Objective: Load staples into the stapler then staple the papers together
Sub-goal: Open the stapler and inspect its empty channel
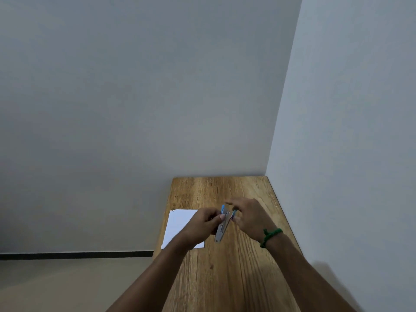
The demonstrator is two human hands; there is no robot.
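— Over the wooden table (236, 278), near the far end, what is seen of the two hands?

— Both arms are stretched forward, and the hands are brought close together above the wood. The left hand (206, 221) is curled, with its thumb and fingers closed on the stapler (222, 226). The right hand (249, 216) is bent over from the other side, with its first finger lifted and its thumb and other fingers pinched at the stapler's blue part. A green band (270, 237) is worn on the right wrist.

— How is the stapler held?

— It is held up off the table, between the two hands. Its silver metal part is pointed down and toward the person, and it sticks out below the left thumb. Its blue top is swung open at the far end, so two blue bits are seen. Whether staples are pinched in the right fingers cannot be told, because that spot is too small and blurred.

— Where are the papers (180, 224)?

— The white sheets are laid flat on the left side of the table, just beside the stapler. Part of them is hidden under the left hand and wrist. The table is pushed into a corner of grey walls.
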